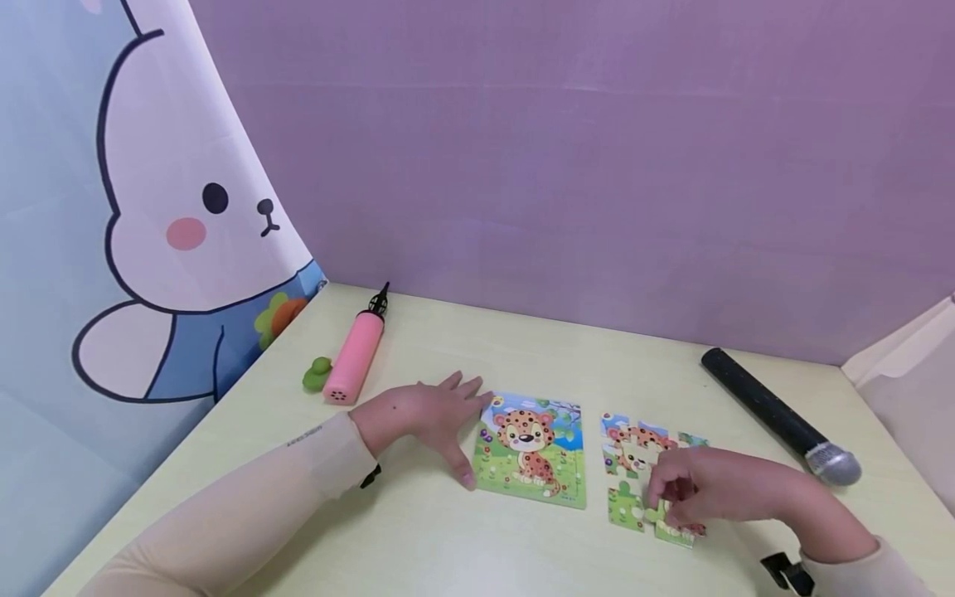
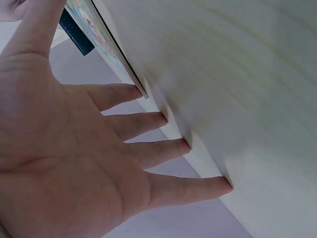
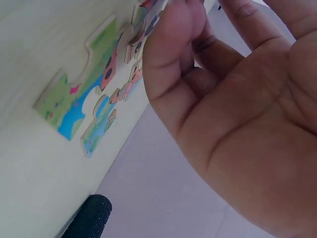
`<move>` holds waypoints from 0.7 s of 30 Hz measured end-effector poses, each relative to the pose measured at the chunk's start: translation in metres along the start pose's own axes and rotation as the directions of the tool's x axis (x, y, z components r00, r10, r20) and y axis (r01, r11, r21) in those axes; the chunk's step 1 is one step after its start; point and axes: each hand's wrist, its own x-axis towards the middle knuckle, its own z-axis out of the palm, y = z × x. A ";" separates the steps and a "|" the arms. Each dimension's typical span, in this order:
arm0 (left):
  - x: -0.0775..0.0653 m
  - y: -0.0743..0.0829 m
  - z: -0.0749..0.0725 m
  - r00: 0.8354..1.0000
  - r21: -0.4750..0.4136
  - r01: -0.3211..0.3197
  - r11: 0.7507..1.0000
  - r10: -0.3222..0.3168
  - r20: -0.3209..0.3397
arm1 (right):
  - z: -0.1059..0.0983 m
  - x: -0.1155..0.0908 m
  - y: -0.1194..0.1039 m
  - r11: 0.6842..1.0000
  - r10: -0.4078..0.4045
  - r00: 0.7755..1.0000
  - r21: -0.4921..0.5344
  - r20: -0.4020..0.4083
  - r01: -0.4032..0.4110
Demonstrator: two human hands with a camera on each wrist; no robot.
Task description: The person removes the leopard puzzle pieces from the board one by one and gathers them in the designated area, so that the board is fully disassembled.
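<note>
My left hand point(image 1: 440, 414) spreads its fingers flat on the table at the left side of a square puzzle board point(image 1: 531, 450) with a leopard cub picture. In the left wrist view the fingertips point(image 2: 225, 184) press on the tabletop, one of them right at the board's edge. To the right lies a partly joined group of leopard puzzle pieces point(image 1: 627, 506). Over their lower right part, my right hand point(image 1: 716, 489) has curled fingers, with thumb and forefinger pinching a green puzzle piece point(image 1: 675, 535). The right wrist view shows more puzzle pieces point(image 3: 101, 64), while the pinching fingertips are hidden.
A black microphone point(image 1: 768, 402) with a silver head lies right of the pieces. At the back left are a pink hand pump point(image 1: 356, 356) and a small green toy point(image 1: 317, 375). A purple cloth point(image 1: 559, 166) hangs behind the table, a rabbit-print curtain point(image 1: 172, 274) at left.
</note>
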 end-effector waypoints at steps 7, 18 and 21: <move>0.000 0.000 0.000 1.000 0.002 -0.008 1.000 0.008 -0.004 | -0.001 0.000 -0.002 0.999 0.027 0.999 -0.035 -0.032 -0.028; -0.002 0.000 -0.001 1.000 0.001 -0.013 1.000 0.013 -0.003 | -0.013 -0.005 -0.021 0.975 0.005 0.973 -0.214 -0.230 -0.056; -0.002 0.000 -0.001 1.000 0.002 -0.014 1.000 0.014 -0.003 | -0.018 -0.004 -0.030 0.972 -0.023 0.954 -0.232 -0.299 -0.049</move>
